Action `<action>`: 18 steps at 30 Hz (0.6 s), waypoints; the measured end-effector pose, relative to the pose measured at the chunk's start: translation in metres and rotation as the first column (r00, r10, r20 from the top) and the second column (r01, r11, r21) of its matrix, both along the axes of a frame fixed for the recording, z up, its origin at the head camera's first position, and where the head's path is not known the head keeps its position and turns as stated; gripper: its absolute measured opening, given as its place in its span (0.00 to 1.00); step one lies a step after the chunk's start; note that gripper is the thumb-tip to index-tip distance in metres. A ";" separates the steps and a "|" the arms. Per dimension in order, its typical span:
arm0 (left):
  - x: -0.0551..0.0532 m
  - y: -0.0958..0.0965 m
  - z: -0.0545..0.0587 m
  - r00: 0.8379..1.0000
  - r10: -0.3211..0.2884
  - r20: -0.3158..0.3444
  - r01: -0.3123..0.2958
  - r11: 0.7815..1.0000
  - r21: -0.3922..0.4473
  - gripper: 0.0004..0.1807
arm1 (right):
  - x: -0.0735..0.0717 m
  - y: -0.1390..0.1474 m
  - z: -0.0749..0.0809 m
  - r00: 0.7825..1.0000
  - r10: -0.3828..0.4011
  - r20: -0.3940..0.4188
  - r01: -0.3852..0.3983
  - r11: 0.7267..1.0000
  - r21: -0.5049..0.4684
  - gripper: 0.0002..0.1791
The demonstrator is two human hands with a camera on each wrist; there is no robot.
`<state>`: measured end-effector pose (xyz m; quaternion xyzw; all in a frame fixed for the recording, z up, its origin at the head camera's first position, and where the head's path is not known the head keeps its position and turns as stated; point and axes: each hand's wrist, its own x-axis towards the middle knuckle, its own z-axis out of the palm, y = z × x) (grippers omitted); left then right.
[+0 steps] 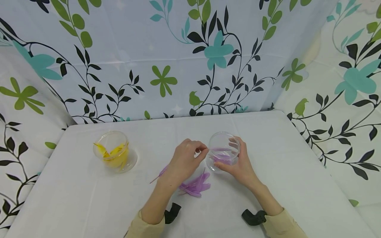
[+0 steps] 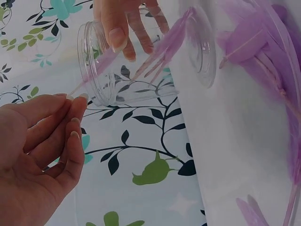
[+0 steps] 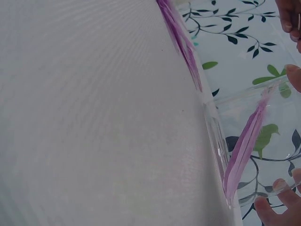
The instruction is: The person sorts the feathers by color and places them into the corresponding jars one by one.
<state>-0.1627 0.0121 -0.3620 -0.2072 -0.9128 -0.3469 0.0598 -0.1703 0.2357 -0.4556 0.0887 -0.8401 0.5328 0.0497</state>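
My right hand [image 1: 242, 163] grips the side of a clear jar [image 1: 224, 140] that stands upright on the table, its mouth facing up. Purple feathers [image 3: 244, 150] lean inside against the wall. At the rim, my left hand [image 1: 186, 162] pinches the pale quill of another purple feather [image 2: 101, 63] between thumb and fingertips. The coloured part of that feather reaches down into the jar in the left wrist view. Below my left hand lies a loose pile of purple feathers [image 1: 196, 185], partly hidden by the wrist.
A second clear jar [image 1: 108, 137] holding yellow feathers [image 1: 119, 158] stands on the left of the white table [image 1: 89, 201]. A lone purple feather [image 1: 162, 171] pokes out left of my left wrist. Leaf-patterned cloth [image 1: 166, 59] hangs behind and at both sides.
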 end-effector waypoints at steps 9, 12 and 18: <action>-0.001 0.006 -0.004 1.000 -0.021 0.021 0.020 0.999 0.025 0.07 | 0.000 0.000 0.000 1.000 0.002 -0.005 -0.002 1.000 0.014 0.59; -0.001 0.006 -0.005 0.999 -0.025 0.031 0.024 0.999 0.037 0.08 | 0.000 0.000 0.000 1.000 0.002 -0.005 -0.002 1.000 0.012 0.59; 0.000 0.001 -0.010 0.999 -0.010 0.037 0.008 0.999 0.046 0.07 | 0.000 0.000 0.000 1.000 0.003 -0.010 -0.003 1.000 0.010 0.59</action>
